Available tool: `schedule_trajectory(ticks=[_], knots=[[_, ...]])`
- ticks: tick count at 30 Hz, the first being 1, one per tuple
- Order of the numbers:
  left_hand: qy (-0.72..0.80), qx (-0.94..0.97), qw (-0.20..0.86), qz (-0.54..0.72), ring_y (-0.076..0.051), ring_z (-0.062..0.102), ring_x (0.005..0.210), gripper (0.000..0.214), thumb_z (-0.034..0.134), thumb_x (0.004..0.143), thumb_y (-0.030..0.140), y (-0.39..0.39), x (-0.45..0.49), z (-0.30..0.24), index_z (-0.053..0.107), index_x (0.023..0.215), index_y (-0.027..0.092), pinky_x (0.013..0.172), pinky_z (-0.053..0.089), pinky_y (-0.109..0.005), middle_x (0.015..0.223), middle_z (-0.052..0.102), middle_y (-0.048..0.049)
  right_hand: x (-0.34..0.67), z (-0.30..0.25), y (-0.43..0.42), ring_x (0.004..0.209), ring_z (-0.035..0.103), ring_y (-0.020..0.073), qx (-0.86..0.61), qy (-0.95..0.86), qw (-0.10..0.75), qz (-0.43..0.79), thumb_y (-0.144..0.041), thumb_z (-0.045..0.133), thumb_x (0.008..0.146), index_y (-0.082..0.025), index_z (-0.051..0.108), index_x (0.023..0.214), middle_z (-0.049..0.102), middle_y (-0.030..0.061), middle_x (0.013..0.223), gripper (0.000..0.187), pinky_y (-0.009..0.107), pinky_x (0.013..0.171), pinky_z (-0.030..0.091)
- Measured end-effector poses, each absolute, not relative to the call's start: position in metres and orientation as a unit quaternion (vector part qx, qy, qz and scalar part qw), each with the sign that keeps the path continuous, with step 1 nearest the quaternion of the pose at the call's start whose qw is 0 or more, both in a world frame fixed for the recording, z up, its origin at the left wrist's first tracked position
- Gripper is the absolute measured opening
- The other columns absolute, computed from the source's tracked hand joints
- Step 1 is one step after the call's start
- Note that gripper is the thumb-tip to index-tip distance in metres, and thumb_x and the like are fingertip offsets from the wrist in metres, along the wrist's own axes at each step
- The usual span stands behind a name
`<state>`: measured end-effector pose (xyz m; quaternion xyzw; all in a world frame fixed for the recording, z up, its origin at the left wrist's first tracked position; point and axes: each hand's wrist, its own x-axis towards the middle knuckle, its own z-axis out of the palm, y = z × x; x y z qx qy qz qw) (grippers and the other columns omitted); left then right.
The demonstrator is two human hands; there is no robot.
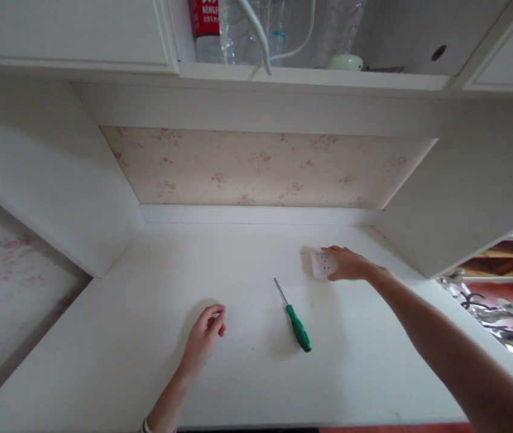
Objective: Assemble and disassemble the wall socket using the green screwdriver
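Observation:
My right hand reaches across the white desk and grips a white wall socket plate by its right side, thumb and fingers around its edges. A screwdriver with a green handle lies in the middle of the desk, its metal tip pointing away toward the back left. My left hand rests on the desk to the left of the screwdriver, fingers loosely curled with the thumb touching the fingertips; nothing shows in it.
White side panels enclose the desk nook left and right, with floral wallpaper at the back. An upper shelf holds plastic bottles, a white cable and a small pale round object. Shiny clutter lies beyond the desk's right edge.

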<state>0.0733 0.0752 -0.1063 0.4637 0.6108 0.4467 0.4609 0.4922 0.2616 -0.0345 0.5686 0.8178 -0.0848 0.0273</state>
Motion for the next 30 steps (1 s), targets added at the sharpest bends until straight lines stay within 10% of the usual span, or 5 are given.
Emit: schedule_trajectory(ticks=[13, 30], knots=[[0.618, 0.488, 0.441, 0.431, -0.014, 0.055, 0.059, 0.042, 0.053, 0.080, 0.054, 0.077, 0.077, -0.107, 0.061, 0.099, 0.017, 0.059, 0.044, -0.022, 0.061, 0.058, 0.0022, 0.494, -0.038, 0.284, 0.113, 0.052, 0.0296, 0.549, 0.824, 0.066, -0.122, -0.040, 0.075, 0.053, -0.015, 0.036, 0.141, 0.046, 0.0132, 0.135, 0.100, 0.034, 0.095, 0.040], [0.618, 0.500, 0.441, 0.417, -0.013, 0.055, 0.059, 0.040, 0.051, 0.082, 0.053, 0.076, 0.078, -0.106, 0.060, 0.099, 0.018, 0.058, 0.043, -0.022, 0.061, 0.057, 0.0024, 0.507, -0.041, 0.284, 0.119, 0.048, 0.0351, 0.554, 0.819, 0.124, -0.088, -0.030, 0.072, 0.052, -0.016, 0.038, 0.141, 0.045, 0.0155, 0.138, 0.096, 0.050, 0.105, 0.028]])
